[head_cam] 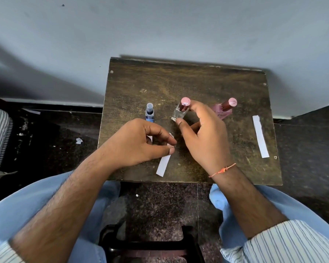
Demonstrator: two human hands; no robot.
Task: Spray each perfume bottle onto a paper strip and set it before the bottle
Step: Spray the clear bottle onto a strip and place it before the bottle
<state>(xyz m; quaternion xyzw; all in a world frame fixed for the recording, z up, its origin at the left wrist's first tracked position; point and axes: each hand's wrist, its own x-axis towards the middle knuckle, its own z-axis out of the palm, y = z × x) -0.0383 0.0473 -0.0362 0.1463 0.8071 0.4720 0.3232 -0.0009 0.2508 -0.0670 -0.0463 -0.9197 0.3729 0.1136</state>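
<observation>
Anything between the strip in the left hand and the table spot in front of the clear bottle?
Only the right hand, gripping the clear bottle, hangs over that spot. The left hand pinches the paper strip just beside it; nothing else visible on the table there.

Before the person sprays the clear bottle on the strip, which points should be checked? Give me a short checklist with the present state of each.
1. Right hand grips the clear perfume bottle, thumb low on the glass: ok.
2. Cap removed from this bottle: not ok, the pink cap is on.
3. Left hand pinches the paper strip: ok.
4. Strip lifted in front of the nozzle: not ok, its near end lies on the wooden table.
5. Spare strip for the pink bottle: ok, it lies at the right.
6. Strip set before the blue bottle: cannot tell, the left hand covers that spot.
</observation>
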